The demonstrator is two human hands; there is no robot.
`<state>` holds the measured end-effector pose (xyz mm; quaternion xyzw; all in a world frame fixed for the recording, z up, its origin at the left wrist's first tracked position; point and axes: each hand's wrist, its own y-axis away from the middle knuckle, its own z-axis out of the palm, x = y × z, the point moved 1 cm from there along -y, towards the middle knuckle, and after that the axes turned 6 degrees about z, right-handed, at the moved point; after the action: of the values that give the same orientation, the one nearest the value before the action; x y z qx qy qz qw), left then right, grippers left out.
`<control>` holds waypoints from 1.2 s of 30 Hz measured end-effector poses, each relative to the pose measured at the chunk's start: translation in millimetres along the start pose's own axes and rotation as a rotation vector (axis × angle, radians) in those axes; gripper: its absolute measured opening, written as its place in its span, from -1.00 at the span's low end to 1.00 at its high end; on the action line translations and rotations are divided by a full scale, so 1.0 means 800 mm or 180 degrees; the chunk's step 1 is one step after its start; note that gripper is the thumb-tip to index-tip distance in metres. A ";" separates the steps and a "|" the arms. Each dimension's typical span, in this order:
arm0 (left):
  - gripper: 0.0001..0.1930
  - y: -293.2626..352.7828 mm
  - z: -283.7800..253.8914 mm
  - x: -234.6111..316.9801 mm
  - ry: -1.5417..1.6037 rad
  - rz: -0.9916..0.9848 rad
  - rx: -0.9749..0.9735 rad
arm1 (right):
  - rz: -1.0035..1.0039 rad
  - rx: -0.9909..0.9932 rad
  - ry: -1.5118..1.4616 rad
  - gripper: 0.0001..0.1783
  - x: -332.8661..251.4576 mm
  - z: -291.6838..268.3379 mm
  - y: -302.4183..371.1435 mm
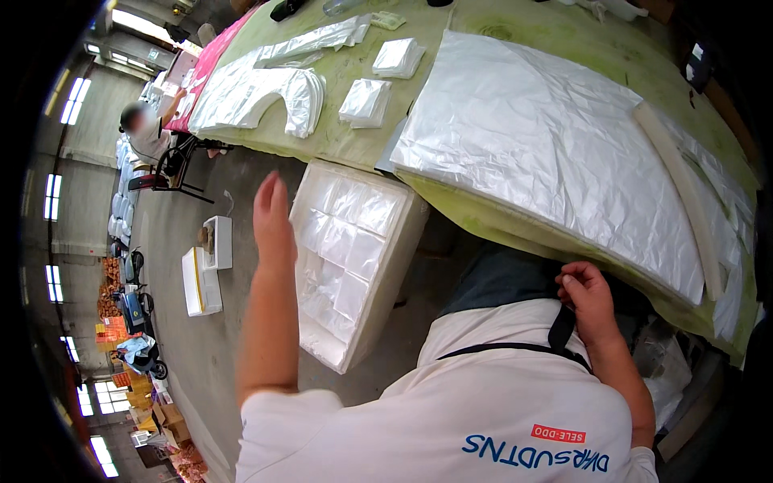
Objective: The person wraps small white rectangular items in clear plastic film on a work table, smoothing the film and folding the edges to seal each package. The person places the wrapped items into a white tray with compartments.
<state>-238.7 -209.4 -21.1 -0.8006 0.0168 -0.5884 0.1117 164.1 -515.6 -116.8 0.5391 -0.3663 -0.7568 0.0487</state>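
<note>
My left hand (275,216) is raised beside the white bin (415,217), fingers stretched out and nothing visible in it. Flat folded packs of clear plastic film (346,241) fill the bin in rows. At my waist, by the table's near edge, my right hand (588,296) is closed with curled fingers. Whatever it may hold is hidden. A black strap (561,328) hangs just beside that hand. On the green-covered table (483,201) a wide stack of shiny plastic sheets (531,145) lies in front of me, with a long pale bar (680,189) across its right part.
Two folded plastic stacks (366,103) and a curved pile of film (298,97) lie farther left on the table. White foam boxes (201,282) stand on the floor. Another person (149,137) sits at a pink-covered table (217,64). Parked scooters (137,310) and cartons line the far left.
</note>
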 end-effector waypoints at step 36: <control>-0.42 -0.165 0.262 0.048 -0.2474 -0.0738 -0.1805 | -0.0084 0.0206 -0.0126 -0.76 0.004 -0.031 0.003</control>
<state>-42.5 -53.3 -17.9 -0.9563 0.0442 -0.2272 -0.1787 183.4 -531.4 -121.3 0.5301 -0.3844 -0.7557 0.0139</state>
